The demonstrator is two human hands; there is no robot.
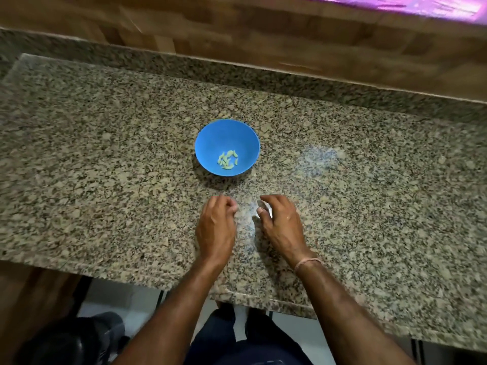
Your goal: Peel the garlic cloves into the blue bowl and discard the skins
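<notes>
- Several peeled garlic cloves (pixel 228 160), pale yellow-green, lie in a loose cluster at the bottom of the blue bowl (pixel 226 133), their long axes pointing in mixed directions.
- The bowl stands upright on the counter (pixel 105 180), straight out on the far side of the left hand (pixel 216 225) and apart from it. The right hand (pixel 280 225) sits further right, so the left is the nearer one for any reach to the bowl.
- Left fingers (pixel 232 205) are curled in tight against the thumb; whether they pinch skin or a clove I cannot tell.
- Right fingers (pixel 266 200) are bent claw-like over the counter, and anything under them is hidden.
- Between the hands is a pale blurred patch, either skin or glare.
- No unpeeled cloves show, so peeling looks nearly done, with the skins left to discard.
- Beyond the counter runs a wooden wall (pixel 237 35).
</notes>
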